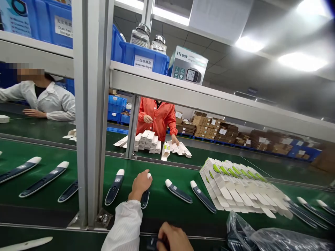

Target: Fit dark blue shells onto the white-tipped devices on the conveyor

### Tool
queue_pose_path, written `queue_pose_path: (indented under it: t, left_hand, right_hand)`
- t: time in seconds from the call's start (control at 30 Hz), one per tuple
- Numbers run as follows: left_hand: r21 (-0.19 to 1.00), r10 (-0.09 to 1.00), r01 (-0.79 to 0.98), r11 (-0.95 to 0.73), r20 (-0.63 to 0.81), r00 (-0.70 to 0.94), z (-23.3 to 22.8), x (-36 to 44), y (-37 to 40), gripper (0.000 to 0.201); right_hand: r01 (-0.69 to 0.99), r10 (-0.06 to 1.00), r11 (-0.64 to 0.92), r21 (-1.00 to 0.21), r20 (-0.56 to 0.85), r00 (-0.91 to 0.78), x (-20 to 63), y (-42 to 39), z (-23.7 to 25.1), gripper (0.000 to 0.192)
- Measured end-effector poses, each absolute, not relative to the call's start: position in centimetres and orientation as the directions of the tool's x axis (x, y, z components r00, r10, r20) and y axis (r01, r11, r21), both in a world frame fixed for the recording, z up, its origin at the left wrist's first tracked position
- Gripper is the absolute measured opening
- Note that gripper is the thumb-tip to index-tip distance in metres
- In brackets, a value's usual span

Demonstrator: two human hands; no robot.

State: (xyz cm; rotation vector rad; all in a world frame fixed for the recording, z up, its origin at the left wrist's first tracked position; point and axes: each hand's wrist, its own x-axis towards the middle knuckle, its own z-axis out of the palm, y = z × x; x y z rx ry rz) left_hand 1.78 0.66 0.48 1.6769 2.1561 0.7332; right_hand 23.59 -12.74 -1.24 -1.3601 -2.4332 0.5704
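Note:
My left hand (141, 183) reaches over the green conveyor belt (159, 205), its fingers closed around the white-tipped end of a slim navy handheld device (145, 199). The lower part of that device shows below my palm. My right hand (176, 238) is low at the near edge, fingers curled on a small dark object (154, 243) too blurred to name. Left of my left hand lies a similar device (114, 188), face up with buttons. Two more, a nearer one (179, 191) and a farther one (202, 197), lie to the right.
Open white-and-green cartons (235, 184) lean in a row at right. A clear plastic bag (282, 238) with dark contents lies near me. A metal post (90, 115) and shelf beam (199, 94) stand ahead. Across the belt, a person in red (158, 116) handles small boxes (148, 141).

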Motion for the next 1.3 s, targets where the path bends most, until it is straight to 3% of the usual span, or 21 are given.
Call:
queue_pose_path:
  t: [0.13, 0.23, 0.4, 0.77, 0.87, 0.97, 1.07, 1.13, 1.2, 1.3]
  left_hand:
    - [0.585, 0.966, 0.795, 0.162, 0.071, -0.249, 0.2, 1.9, 1.1, 0.048]
    - [0.587, 0.971, 0.799, 0.134, 0.083, -0.224, 0.3, 2.1, 1.2, 0.038]
    - [0.607, 0.974, 0.792, 0.069, 0.129, -0.184, 0.2, 3.0, 1.1, 0.023]
    - [0.608, 0.98, 0.791, 0.063, 0.111, -0.163, -0.1, 5.7, 1.4, 0.024]
    - [0.595, 0.984, 0.802, 0.051, 0.106, -0.142, 0.1, 7.0, 1.3, 0.026]
    - [0.575, 0.984, 0.816, 0.067, 0.099, -0.15, 0.6, 7.7, 1.1, 0.041]
    - [0.549, 0.947, 0.835, 0.032, 0.251, -0.201, 1.6, 7.0, 1.0, 0.057]
    - [0.534, 0.88, 0.845, 0.02, 0.391, -0.268, 2.2, 5.6, 1.0, 0.054]
    - [0.537, 0.811, 0.841, 0.072, 0.459, -0.362, 2.6, 3.9, 1.0, 0.049]
    - [0.554, 0.787, 0.808, 0.202, 0.399, -0.471, 2.4, 2.0, 0.7, 0.05]
  right_hand:
    - [0.66, 0.843, 0.537, -0.525, 0.33, -0.425, 22.5, -9.4, 1.2, 0.03]
    - [0.653, 0.829, 0.558, -0.512, 0.383, -0.408, 21.3, -7.4, 1.4, 0.041]
    - [0.675, 0.801, 0.593, -0.438, 0.239, -0.549, 20.1, -7.2, -0.2, 0.044]
    - [0.818, 0.834, 0.55, -0.169, 0.051, -0.55, 21.5, -8.2, 1.0, 0.046]
    - [0.84, 0.858, 0.507, -0.191, 0.022, -0.513, 21.5, -7.7, 1.5, 0.045]
    - [0.836, 0.86, 0.501, -0.225, 0.022, -0.51, 22.7, -7.0, 2.4, 0.044]
    - [0.777, 0.842, 0.512, -0.365, 0.037, -0.538, 26.0, -7.5, 4.1, 0.046]
    - [0.721, 0.819, 0.513, -0.466, 0.015, -0.573, 29.0, -9.1, 5.6, 0.04]
    - [0.697, 0.77, 0.524, -0.49, -0.078, -0.633, 31.8, -11.6, 6.9, 0.028]
    - [0.682, 0.643, 0.554, -0.478, -0.275, -0.715, 34.4, -15.1, 7.6, 0.029]
